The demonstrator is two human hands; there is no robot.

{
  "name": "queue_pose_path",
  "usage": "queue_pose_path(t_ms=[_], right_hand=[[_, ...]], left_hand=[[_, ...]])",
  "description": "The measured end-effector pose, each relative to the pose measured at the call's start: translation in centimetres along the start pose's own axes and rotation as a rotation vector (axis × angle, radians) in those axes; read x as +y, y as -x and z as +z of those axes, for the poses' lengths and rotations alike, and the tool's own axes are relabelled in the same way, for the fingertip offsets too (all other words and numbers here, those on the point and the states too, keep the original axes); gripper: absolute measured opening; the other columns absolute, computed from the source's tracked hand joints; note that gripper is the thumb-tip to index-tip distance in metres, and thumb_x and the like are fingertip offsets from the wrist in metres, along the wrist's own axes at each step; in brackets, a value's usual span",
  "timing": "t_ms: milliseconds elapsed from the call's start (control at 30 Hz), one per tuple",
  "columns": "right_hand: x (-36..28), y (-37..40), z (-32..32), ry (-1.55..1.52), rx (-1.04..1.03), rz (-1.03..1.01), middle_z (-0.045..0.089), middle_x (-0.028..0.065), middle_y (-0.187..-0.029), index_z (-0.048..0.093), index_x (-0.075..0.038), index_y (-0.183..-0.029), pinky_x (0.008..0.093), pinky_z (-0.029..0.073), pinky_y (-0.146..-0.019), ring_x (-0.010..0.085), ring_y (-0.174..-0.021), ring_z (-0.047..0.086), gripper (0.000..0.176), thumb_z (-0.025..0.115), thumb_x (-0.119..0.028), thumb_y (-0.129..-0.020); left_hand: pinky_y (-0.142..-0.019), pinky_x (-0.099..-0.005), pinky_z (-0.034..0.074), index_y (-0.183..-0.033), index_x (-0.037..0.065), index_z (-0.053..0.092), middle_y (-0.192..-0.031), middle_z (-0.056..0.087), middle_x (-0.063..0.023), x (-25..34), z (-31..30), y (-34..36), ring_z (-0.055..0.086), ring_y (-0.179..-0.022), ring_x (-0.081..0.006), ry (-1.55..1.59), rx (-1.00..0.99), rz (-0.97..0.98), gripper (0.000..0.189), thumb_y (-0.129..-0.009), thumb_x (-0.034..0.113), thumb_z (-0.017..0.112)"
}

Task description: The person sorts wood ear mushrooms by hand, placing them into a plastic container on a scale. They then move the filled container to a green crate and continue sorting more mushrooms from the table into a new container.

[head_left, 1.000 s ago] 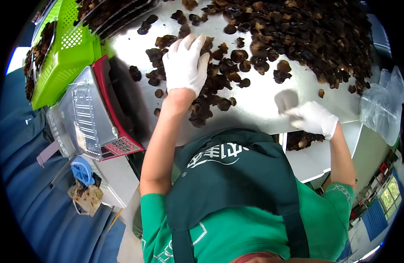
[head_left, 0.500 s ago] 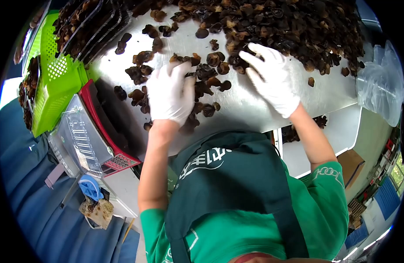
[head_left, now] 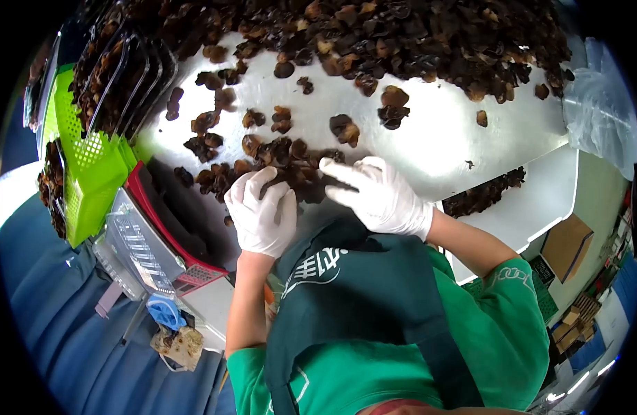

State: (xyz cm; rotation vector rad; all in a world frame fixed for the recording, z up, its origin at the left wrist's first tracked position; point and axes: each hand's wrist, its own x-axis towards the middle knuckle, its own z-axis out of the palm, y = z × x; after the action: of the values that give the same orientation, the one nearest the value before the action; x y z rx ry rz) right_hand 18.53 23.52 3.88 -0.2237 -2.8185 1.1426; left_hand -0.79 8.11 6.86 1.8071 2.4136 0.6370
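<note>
Dark brown, crinkled wood ear mushrooms (head_left: 284, 153) lie in a loose cluster on the metal table (head_left: 429, 155), just beyond my two white-gloved hands. My left hand (head_left: 261, 214) is at the cluster's near left edge, its fingers bent and a gap showing between thumb and forefinger. No piece shows in its grip. At the near right edge, my right hand (head_left: 380, 197) points inward with two fingers stretched out and apart, their tips by the mushrooms. Single mushrooms (head_left: 344, 130) lie scattered farther up the table.
A big mushroom heap (head_left: 429, 41) covers the far side. To the left are clear plastic trays (head_left: 128, 83), a green basket (head_left: 90, 162) and a red-edged scale (head_left: 170, 228). Clear bags (head_left: 602, 111) hang at right above a white bin (head_left: 539, 194) containing more mushrooms.
My right hand has come from the big heap toward me and leftward, to the cluster. My left hand has drawn slightly nearer my body. Loose mushrooms now sit closer together between the hands.
</note>
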Motion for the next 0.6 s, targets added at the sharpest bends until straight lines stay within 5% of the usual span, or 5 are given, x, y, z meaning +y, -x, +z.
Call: queue_pose_path(t_ms=[67, 167, 267, 400, 600], right_hand=[[1.3, -0.1, -2.0, 0.177, 0.097, 0.115, 0.061, 0.0098, -0.140, 0.072, -0.014, -0.113, 0.0397, 0.047, -0.092, 0.0258, -0.102, 0.062, 0.031, 0.061, -0.008, -0.085], [5.1, -1.0, -6.1, 0.386, 0.456, 0.198, 0.058, 0.0102, -0.142, 0.069, -0.016, -0.122, 0.0428, 0.045, -0.100, 0.0291, -0.120, 0.057, 0.041, 0.061, -0.003, -0.083], [8.7, -2.3, -8.2, 0.562, 0.661, 0.335, 0.049, 0.0128, -0.153, 0.064, -0.014, -0.135, 0.0480, 0.041, -0.110, 0.0352, -0.131, 0.050, 0.052, 0.063, -0.003, -0.084], [10.8, -0.9, -5.7, 0.622, 0.524, 0.361, 0.045, 0.0097, -0.155, 0.060, -0.017, -0.138, 0.0492, 0.037, -0.111, 0.0324, -0.132, 0.048, 0.053, 0.060, -0.006, -0.086], [5.7, 2.7, -3.8, 0.234, 0.417, 0.261, 0.060, 0.0062, -0.140, 0.072, -0.013, -0.111, 0.0432, 0.046, -0.099, 0.0276, -0.113, 0.061, 0.036, 0.057, -0.001, -0.081]], left_hand=[[-0.090, -0.0422, 0.043, -0.094, 0.012, 0.068, -0.112, 0.064, -0.0041, 0.7, 0.9, -3.0, 0.059, -0.103, -0.0283, 0.055, 0.019, 0.033, 0.021, -0.074, 0.006, 0.075], [-0.093, -0.0454, 0.048, -0.116, 0.006, 0.065, -0.124, 0.060, -0.0152, 2.5, 3.9, -10.1, 0.059, -0.107, -0.0360, 0.202, 0.037, 0.145, 0.039, -0.078, 0.007, 0.073], [-0.112, -0.0482, 0.041, -0.143, 0.007, 0.052, -0.144, 0.051, -0.0218, 4.9, 7.6, -17.5, 0.047, -0.134, -0.0403, 0.239, 0.103, 0.225, 0.064, -0.083, 0.014, 0.071], [-0.115, -0.0472, 0.039, -0.141, 0.004, 0.053, -0.143, 0.051, -0.0223, 5.4, 11.3, -16.4, 0.046, -0.134, -0.0413, 0.220, -0.095, 0.257, 0.059, -0.082, 0.001, 0.061], [-0.081, -0.0411, 0.050, -0.103, 0.006, 0.069, -0.122, 0.066, -0.0141, 3.7, 6.7, -8.2, 0.063, -0.098, -0.0313, 0.274, 0.000, 0.280, 0.039, -0.070, -0.011, 0.058]])
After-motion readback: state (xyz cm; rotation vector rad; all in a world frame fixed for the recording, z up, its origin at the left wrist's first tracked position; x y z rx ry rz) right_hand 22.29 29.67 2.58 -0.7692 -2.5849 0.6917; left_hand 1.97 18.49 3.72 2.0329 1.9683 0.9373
